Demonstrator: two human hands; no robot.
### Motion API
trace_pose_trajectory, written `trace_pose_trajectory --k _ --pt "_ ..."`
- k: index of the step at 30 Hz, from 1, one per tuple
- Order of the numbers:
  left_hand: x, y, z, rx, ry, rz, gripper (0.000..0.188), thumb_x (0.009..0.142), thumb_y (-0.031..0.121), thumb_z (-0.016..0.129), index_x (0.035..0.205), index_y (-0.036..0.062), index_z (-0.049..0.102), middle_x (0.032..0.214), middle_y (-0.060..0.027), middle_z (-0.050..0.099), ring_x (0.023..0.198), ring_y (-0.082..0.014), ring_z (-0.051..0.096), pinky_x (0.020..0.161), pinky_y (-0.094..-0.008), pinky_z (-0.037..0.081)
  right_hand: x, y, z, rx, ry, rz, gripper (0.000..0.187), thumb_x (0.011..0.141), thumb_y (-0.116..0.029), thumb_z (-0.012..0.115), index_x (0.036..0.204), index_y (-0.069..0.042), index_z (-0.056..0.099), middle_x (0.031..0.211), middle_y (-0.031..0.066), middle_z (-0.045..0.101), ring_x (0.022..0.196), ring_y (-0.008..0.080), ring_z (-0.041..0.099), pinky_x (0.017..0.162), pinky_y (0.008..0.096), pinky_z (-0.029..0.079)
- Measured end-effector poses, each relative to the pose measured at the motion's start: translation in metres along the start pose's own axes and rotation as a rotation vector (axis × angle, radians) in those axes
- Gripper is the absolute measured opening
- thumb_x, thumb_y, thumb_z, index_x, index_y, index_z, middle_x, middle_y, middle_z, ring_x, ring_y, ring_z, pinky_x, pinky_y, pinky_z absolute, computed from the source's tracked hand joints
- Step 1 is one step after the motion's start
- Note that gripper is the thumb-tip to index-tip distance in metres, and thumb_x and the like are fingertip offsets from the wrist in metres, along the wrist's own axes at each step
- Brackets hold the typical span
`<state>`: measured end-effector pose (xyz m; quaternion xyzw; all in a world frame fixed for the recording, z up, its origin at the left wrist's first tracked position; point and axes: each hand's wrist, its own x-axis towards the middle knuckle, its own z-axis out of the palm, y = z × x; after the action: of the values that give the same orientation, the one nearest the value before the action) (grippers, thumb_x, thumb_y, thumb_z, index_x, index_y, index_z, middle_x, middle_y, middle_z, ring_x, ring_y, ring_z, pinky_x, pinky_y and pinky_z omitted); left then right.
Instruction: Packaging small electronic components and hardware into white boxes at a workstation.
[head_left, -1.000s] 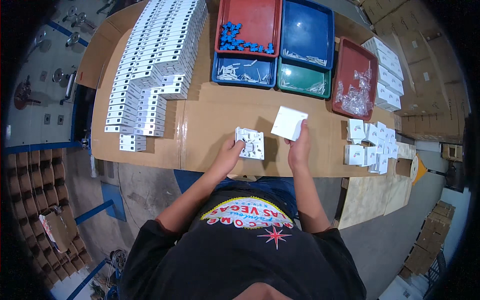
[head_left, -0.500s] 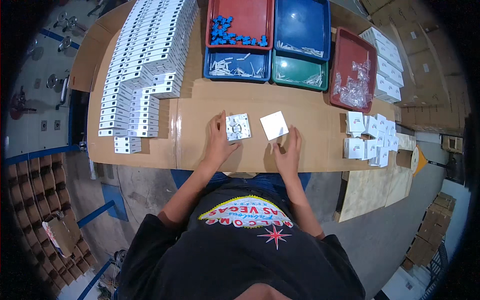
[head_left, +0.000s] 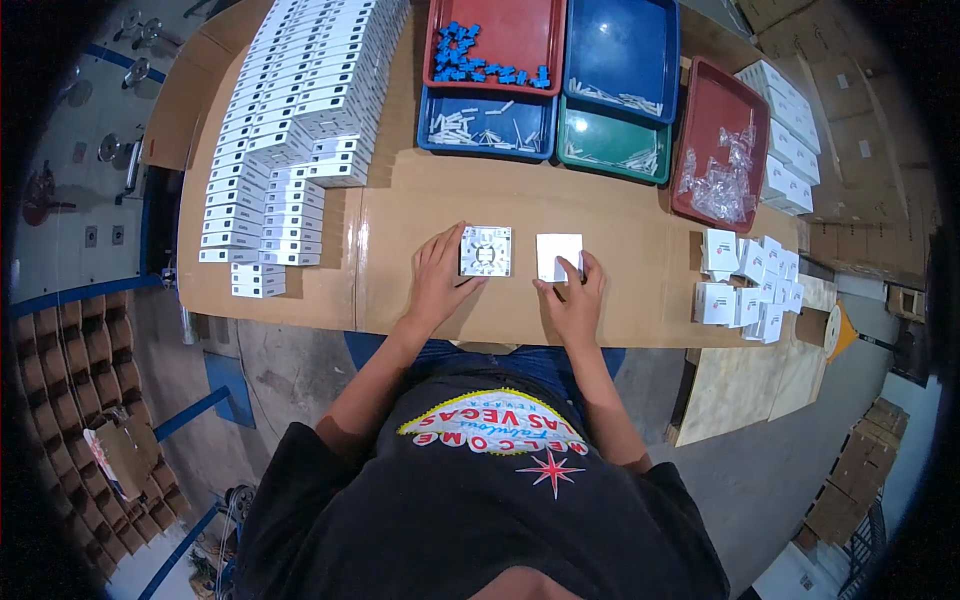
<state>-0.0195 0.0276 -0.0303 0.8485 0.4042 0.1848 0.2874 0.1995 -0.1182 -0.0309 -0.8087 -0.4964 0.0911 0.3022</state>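
Observation:
A white square fixture base [head_left: 486, 251] with slots and a round middle lies face up on the cardboard-covered table. My left hand [head_left: 436, 282] spans its left side, fingers along that edge and thumb at the lower one. Just right of it, a plain white square plate [head_left: 558, 252] lies flat, apart from the base. My right hand [head_left: 576, 302] grips this plate, one finger bent onto its face, the thumb by its lower left corner and other fingers at its right edge. The plate's lower right corner is partly hidden by the fingers.
Tall rows of white boxes [head_left: 300, 130] stand at left. Ahead are a red tray [head_left: 500, 45] with blue connectors, blue [head_left: 485, 152] and green [head_left: 590, 155] trays with white pins, and another red tray [head_left: 690, 205] with clear bags. Small white boxes [head_left: 745, 275] cluster at right.
The tilted plate has been turned square to the table's edge, and my right hand has closed onto it. The base also sits straighter beside my left hand.

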Motion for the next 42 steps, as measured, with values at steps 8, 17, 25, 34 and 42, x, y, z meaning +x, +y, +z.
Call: trace_pose_trajectory --k 8,17,25,34,42 --pt "-0.005 -0.014 0.001 -0.059 0.025 0.032 0.1 0.076 0.029 0.089 0.158 0.0035 0.037 0.155 -0.0172 0.049 0.141 -0.0345 0.047 0.117 -0.0467 0.034 -0.005 0.007 0.006 -0.024 0.083 -0.055 0.06 0.082 -0.031 0.086 0.132 -0.006 0.065 0.146 0.0231 0.048 0.131 0.0425 0.047 0.108 0.0523 0.042" --pt "-0.009 -0.014 0.001 0.031 -0.011 0.023 0.096 0.083 0.039 0.082 0.157 -0.0011 0.036 0.151 -0.0203 0.051 0.139 -0.0351 0.048 0.117 -0.0462 0.034 -0.001 0.002 0.008 -0.039 0.089 -0.047 0.06 0.083 -0.034 0.086 0.131 -0.006 0.063 0.144 0.0223 0.05 0.13 0.0424 0.049 0.108 0.0525 0.042" --pt "0.004 -0.009 0.005 0.004 0.007 0.119 0.097 0.081 0.039 0.084 0.156 -0.0017 0.038 0.148 -0.0204 0.053 0.137 -0.036 0.05 0.115 -0.0472 0.036 0.0 0.008 0.004 0.02 0.134 -0.021 0.064 0.082 -0.031 0.087 0.135 -0.007 0.061 0.145 0.0229 0.049 0.132 0.0423 0.049 0.11 0.052 0.042" --pt "-0.01 -0.008 0.0 0.006 0.024 0.076 0.096 0.077 0.032 0.086 0.154 -0.0017 0.04 0.145 -0.0219 0.056 0.134 -0.0391 0.052 0.114 -0.0491 0.036 0.04 0.059 -0.028 0.423 0.364 0.177 0.042 0.091 -0.006 0.071 0.131 -0.003 0.061 0.135 0.0195 0.059 0.126 0.0357 0.059 0.106 0.0431 0.049" --pt "-0.007 -0.013 0.01 0.017 0.02 0.1 0.093 0.079 0.029 0.084 0.154 -0.0005 0.04 0.149 -0.0218 0.053 0.137 -0.0393 0.049 0.115 -0.0499 0.034 0.17 0.187 -0.164 0.017 0.52 0.281 0.026 0.094 -0.009 0.062 0.118 -0.001 0.067 0.106 0.023 0.072 0.098 0.0417 0.069 0.087 0.0499 0.054"
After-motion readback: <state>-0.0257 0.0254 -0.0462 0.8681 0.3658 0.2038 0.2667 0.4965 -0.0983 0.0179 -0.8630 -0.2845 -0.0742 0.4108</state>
